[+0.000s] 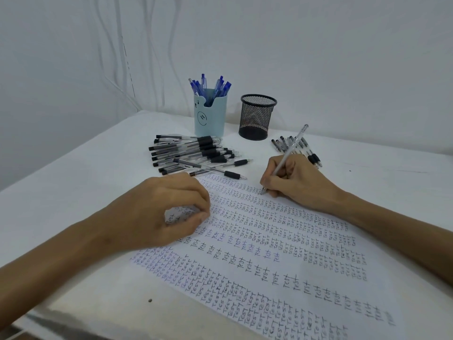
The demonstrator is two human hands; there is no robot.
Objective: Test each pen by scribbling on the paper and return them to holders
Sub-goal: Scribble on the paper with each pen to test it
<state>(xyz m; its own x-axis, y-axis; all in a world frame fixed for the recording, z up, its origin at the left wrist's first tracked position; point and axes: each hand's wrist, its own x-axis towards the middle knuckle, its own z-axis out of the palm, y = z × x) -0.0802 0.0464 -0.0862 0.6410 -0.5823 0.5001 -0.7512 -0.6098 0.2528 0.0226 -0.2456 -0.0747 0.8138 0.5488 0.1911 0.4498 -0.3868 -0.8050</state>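
A large sheet of paper (pixel 282 244), covered in rows of the word "test", lies across the white table. My right hand (pixel 296 179) grips a clear pen (pixel 293 147) with its tip touching the paper's far edge. My left hand (pixel 159 209) rests on the paper's left part, fingers curled loosely, thumb and fingertips close together; nothing is visible in it. A light blue holder (pixel 210 116) stands at the back with several blue pens (pixel 210 85) in it. Beside it stands a black mesh holder (pixel 257 116), which looks empty.
A heap of black-grip pens (pixel 193 153) lies on the table in front of the blue holder. A smaller row of pens (pixel 294 146) lies behind my right hand. A white wall rises behind the table (pixel 73 192); the table's front edge is at bottom left.
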